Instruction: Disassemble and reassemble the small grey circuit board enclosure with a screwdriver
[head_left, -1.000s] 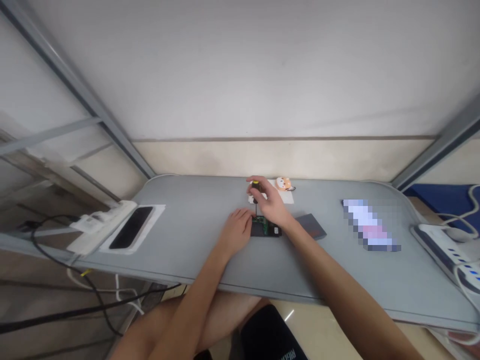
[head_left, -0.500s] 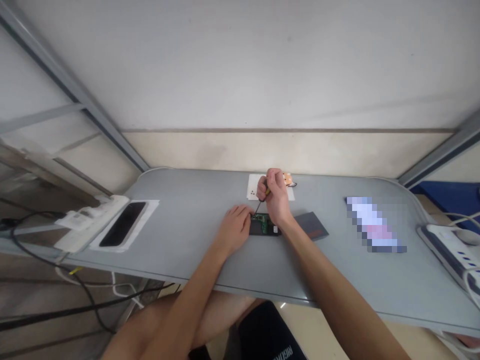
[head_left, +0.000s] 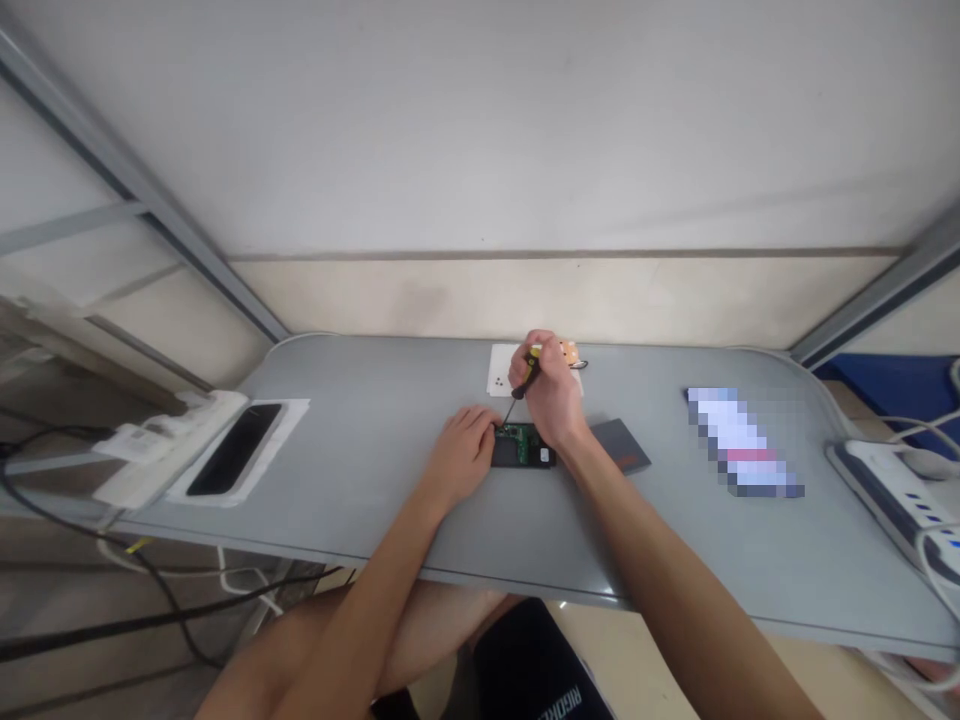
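My right hand is wrapped around a screwdriver with a black and yellow handle. The thin shaft slants down to the left, its tip at the upper left part of a black case. Inside that open case lies a green circuit board. Against the case's left end, my left hand grips it with fingers together; the fingertips are partly hidden. A flat dark grey panel lies to the right, partly behind my right wrist.
Several small dark screws rest on a white sheet behind the case, beside an orange item. A dark phone and a white power strip are at left. Rightward are a pixelated flat object and another power strip.
My right hand has turned on the screwdriver, so more of its handle shows. The whole view has shifted slightly; the left hand stays at the case.
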